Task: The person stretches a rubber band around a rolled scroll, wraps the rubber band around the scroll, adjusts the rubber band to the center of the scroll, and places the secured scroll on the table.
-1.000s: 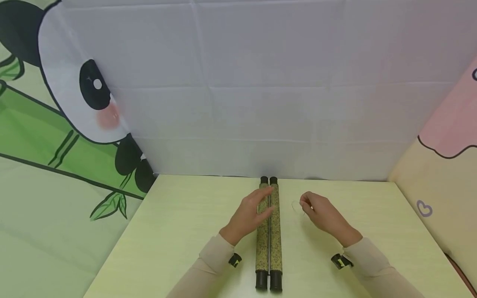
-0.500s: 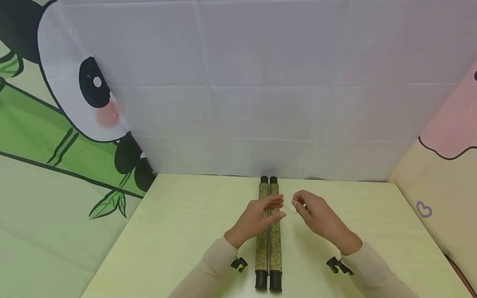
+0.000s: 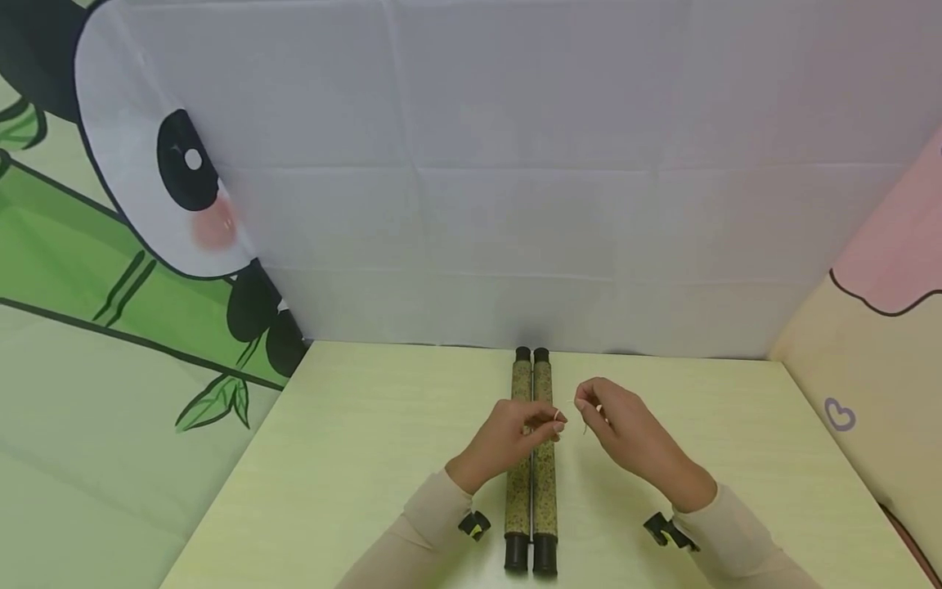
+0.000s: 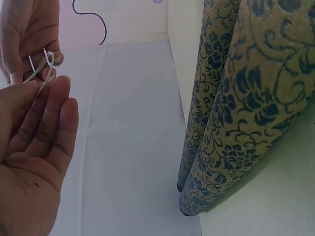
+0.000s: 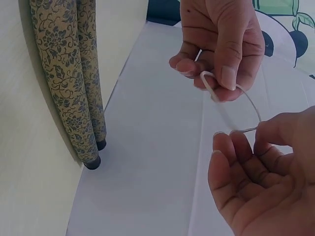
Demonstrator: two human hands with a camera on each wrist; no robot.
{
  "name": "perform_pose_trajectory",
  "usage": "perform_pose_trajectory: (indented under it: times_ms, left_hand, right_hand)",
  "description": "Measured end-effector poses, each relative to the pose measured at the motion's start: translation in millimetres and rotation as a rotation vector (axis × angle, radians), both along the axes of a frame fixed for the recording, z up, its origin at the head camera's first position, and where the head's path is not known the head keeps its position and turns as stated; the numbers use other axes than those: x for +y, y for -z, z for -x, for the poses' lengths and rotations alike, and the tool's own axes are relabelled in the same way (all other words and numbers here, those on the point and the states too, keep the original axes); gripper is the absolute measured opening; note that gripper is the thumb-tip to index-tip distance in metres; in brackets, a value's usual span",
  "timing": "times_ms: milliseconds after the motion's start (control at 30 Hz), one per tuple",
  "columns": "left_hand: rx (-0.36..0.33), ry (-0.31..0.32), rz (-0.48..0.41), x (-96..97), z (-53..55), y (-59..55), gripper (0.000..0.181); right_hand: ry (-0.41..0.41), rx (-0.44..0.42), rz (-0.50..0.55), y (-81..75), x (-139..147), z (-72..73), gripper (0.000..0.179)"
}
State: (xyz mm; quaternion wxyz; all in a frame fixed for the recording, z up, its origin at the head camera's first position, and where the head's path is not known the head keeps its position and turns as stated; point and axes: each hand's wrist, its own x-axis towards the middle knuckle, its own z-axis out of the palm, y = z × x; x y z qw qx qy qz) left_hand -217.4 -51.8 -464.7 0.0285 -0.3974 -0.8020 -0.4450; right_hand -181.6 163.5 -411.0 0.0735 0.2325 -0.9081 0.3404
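Note:
Between my hands is a thin, pale loop that looks like a rubber band (image 5: pixel 210 87). My left hand (image 3: pixel 504 438) pinches one side of it between thumb and fingers, above the rolled scroll. On the other side, my right hand (image 3: pixel 621 429) pinches the loop with thumb and fingertip, just right of the scroll. Two parallel rolls form the scroll, a left roll (image 3: pixel 518 499) and a right roll (image 3: pixel 545 491), with black end caps. Blue floral patterning on tan cloth shows on the scroll (image 4: pixel 246 123) in the left wrist view. Part of the band is hidden behind fingers.
The scroll lies lengthwise on a pale yellow table (image 3: pixel 368 409), its far end near a white cloth backdrop (image 3: pixel 471 204). Printed cloths, one with a panda (image 3: pixel 169 237), stand at the sides. A small black device (image 3: pixel 474 525) is worn on each wrist.
My left hand has moved right, and its spread fingers have come together on the band. My right hand has shifted slightly left with the band. The scroll has stayed in place.

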Motion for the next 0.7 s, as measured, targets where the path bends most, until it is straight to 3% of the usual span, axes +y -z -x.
perform_pose_trajectory:
  times_ms: [133,367,567,700]
  left_hand:
    - [0.008,-0.003,-0.019,-0.3,-1.2,0.1,0.018]
    - [-0.039,-0.048,-0.08,-1.8,-2.6,0.5,0.018]
    - [-0.069,-0.033,-0.103,-0.9,-1.4,1.1,0.02]
    - [-0.065,-0.018,-0.105,-0.1,-1.1,1.0,0.02]
  right_hand:
    - [-0.002,-0.001,0.01,-0.3,1.1,-1.4,0.007]
    - [-0.005,0.03,0.09,6.2,4.9,-4.8,0.003]
    - [0.059,0.033,0.174,17.2,6.4,-4.2,0.005]
    - [0.057,0.008,0.238,20.0,6.5,-3.5,0.006]
